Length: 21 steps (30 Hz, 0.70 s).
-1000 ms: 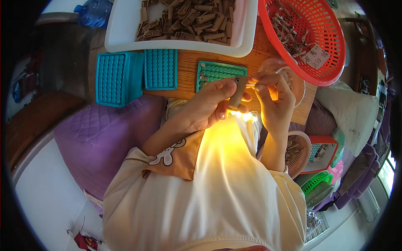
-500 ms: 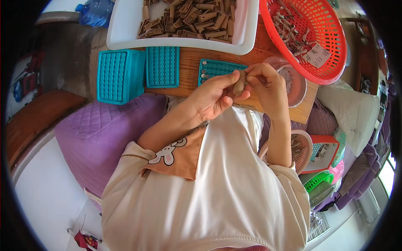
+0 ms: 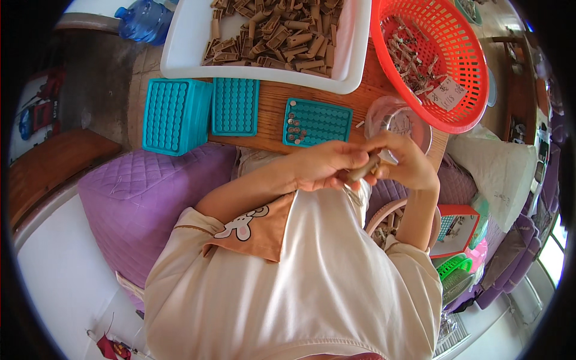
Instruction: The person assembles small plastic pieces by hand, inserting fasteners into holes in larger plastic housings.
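Observation:
In front of my chest, my left hand (image 3: 330,163) grips a small brown plastic tube-shaped part (image 3: 363,169) between thumb and fingers. The fingers of my right hand (image 3: 409,163) close round the other end of the same part; my fingers hide much of it. Just beyond my hands lies a shallow teal tray (image 3: 327,122) with rows of round hollows. Several small round metal pieces (image 3: 293,122) sit along its left side. A clear round container (image 3: 423,139) stands past my right hand.
A white tub (image 3: 354,71) heaped with similar brown parts (image 3: 288,42) stands at the back. Left of centre are a stack of teal trays (image 3: 171,117) and another teal tray (image 3: 235,108). A red basket (image 3: 474,99) holds thin metal pieces. Beside my right forearm is a pink basket (image 3: 436,223).
Both hands have come nearer to my body with the brown part, which now lies more sideways. The teal tray with the metal pieces has come into fuller view.

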### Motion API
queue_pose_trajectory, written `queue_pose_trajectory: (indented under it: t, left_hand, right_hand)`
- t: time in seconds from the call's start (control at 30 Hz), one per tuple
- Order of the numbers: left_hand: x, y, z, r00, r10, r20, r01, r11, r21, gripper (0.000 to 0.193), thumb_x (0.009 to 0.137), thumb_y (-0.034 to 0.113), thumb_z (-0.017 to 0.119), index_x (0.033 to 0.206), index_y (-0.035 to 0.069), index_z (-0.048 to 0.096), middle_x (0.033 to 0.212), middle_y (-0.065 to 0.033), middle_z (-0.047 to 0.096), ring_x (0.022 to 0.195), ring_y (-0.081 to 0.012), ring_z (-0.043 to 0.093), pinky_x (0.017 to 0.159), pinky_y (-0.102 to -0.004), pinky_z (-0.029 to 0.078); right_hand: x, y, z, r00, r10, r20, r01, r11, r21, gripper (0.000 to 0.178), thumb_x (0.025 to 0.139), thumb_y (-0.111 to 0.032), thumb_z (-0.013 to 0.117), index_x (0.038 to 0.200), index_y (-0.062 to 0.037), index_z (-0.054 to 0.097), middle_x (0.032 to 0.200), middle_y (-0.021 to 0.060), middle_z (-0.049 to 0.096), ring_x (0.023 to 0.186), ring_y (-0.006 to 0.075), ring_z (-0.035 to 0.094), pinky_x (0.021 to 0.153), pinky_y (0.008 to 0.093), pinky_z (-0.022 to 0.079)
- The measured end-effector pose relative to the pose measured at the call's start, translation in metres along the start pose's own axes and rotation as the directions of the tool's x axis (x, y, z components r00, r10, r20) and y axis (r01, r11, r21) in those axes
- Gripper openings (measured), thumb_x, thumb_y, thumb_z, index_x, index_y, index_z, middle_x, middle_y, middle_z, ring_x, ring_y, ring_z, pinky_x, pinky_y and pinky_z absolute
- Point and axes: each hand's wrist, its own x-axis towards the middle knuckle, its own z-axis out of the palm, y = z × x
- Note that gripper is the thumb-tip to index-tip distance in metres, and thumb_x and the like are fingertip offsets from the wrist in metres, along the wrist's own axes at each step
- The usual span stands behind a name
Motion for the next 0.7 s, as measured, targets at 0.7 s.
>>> queue_pose_trajectory:
  t: [0.7]
  left_hand:
    - [-0.01, 0.154, -0.074, 0.525, 0.776, -0.351, 0.806, -0.32, 0.499, 0.031, 0.071, 0.022, 0.062, 0.087, -0.001, 0.05, 0.079, -0.0191, 0.058, 0.076, -0.0339, 0.056, 0.064, -0.0413, 0.046]
  right_hand:
    - [-0.064, -0.022, -0.08, 0.862, 0.085, -0.5, -0.342, 0.825, -0.45, 0.024, 0.071, -0.007, 0.056, 0.093, 0.0012, 0.054, 0.074, 0.0106, 0.056, 0.066, 0.0162, 0.054, 0.063, 0.0271, 0.043]
